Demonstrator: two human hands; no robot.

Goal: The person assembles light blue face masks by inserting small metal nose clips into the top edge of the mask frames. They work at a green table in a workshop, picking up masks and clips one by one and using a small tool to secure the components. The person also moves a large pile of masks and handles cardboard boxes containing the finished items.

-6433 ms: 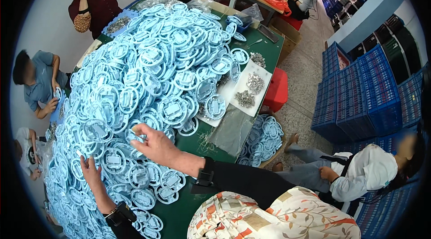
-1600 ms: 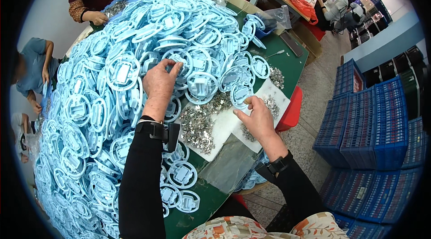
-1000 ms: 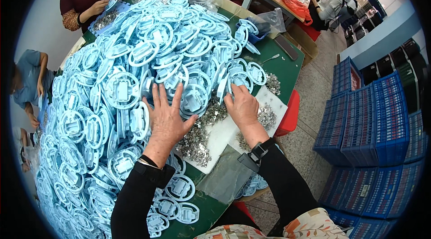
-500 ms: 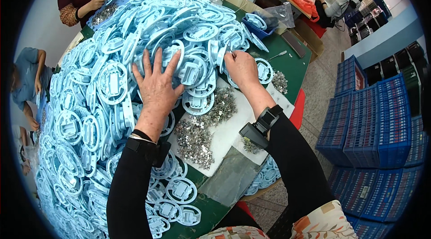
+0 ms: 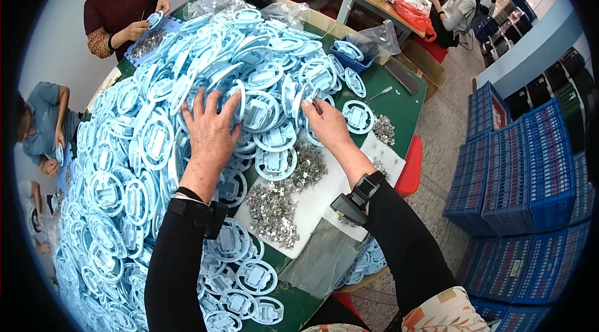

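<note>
A large heap of light blue round plastic parts (image 5: 143, 145) covers most of a green table (image 5: 405, 107). My left hand (image 5: 211, 129) lies flat on the heap with its fingers spread. My right hand (image 5: 324, 123) reaches into the blue parts just to the right, its fingertips pinched on the edge of one part (image 5: 310, 98). Below both hands, small silver metal pieces (image 5: 274, 210) lie in piles on a white sheet (image 5: 324, 198).
A person in dark red (image 5: 125, 7) works at the table's far end; other people sit at the left edge (image 5: 43, 126) and at the back bench (image 5: 452, 4). Blue crates (image 5: 524, 163) are stacked at right. A red stool (image 5: 412, 166) stands beside the table.
Both hands have moved up from the metal pieces onto the blue heap; the right hand left the white sheet and now grips a blue part.
</note>
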